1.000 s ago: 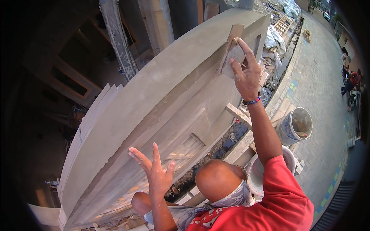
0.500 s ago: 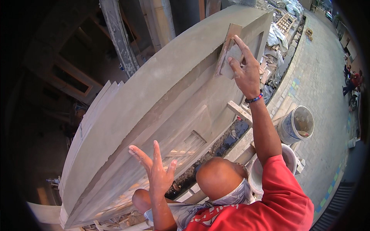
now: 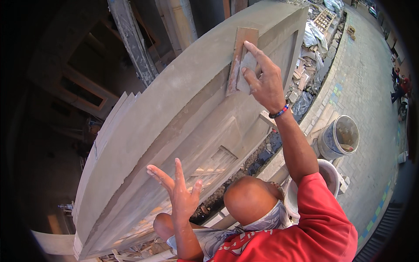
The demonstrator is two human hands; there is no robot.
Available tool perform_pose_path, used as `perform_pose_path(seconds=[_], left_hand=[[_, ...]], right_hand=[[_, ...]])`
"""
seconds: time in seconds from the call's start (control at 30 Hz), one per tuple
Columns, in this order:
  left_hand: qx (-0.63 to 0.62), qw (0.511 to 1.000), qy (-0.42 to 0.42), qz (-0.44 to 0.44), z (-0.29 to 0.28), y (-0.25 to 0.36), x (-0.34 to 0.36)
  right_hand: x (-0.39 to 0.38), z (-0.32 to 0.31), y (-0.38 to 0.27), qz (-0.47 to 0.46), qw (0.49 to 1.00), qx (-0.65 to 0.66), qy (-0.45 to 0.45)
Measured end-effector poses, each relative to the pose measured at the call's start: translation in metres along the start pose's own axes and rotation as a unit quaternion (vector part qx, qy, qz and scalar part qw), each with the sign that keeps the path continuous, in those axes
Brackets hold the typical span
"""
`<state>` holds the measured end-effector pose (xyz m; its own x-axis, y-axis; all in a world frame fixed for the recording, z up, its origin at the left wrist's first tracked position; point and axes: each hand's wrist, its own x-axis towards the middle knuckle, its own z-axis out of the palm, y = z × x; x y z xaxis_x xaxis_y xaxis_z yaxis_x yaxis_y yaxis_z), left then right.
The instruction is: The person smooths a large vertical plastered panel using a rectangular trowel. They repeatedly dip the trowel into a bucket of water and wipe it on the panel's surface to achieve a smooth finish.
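My right hand [image 3: 267, 83] grips a wooden plastering float [image 3: 236, 65], its flat board pressed along the top edge of a grey plastered wall [image 3: 174, 91]. Thumb and forefinger lie over the float's back; its handle is mostly hidden by the hand. Below the smooth top band runs a rougher, darker recessed strip [image 3: 187, 114]. My left hand [image 3: 182, 196] is raised close to the wall, fingers spread and dusted pale, holding nothing. Whether its fingertips touch the wall I cannot tell.
Right of my knee stand a pale bucket [image 3: 330, 172] and a clear-walled bucket [image 3: 323, 144] with something inside. A muddy ditch [image 3: 257, 165] runs along the wall's foot. Rubble and sacks [image 3: 313, 37] line the paved lane [image 3: 371, 78]. Posts [image 3: 131, 39] rise behind the wall.
The float in my right hand has moved left along the wall's top edge, toward me. My left hand stays raised with its fingers spread, almost unmoved.
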<state>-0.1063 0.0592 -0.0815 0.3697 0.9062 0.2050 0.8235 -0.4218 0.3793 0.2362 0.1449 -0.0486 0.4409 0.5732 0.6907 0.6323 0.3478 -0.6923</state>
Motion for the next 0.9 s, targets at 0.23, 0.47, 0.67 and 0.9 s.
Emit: perform_pose_path(seconds=[0.23, 0.47, 0.67, 0.9], left_hand=[[0.003, 1.0, 0.026, -0.004, 0.002, -0.003, -0.001], [-0.011, 1.0, 0.001, -0.006, -0.002, 0.003, 0.0], [-0.006, 1.0, 0.009, -0.007, -0.003, 0.001, -0.001], [-0.015, 1.0, -0.001, 0.006, -0.004, 0.003, 0.0]], right_hand=[[-0.087, 0.007, 0.018, 0.04, 0.996, -0.005, -0.077], [-0.021, 0.012, -0.017, -0.016, 1.0, 0.013, -0.003], [-0.082, 0.01, -0.008, 0.01, 0.996, -0.003, -0.087], [-0.036, 0.024, -0.029, -0.022, 0.999, -0.017, -0.034]])
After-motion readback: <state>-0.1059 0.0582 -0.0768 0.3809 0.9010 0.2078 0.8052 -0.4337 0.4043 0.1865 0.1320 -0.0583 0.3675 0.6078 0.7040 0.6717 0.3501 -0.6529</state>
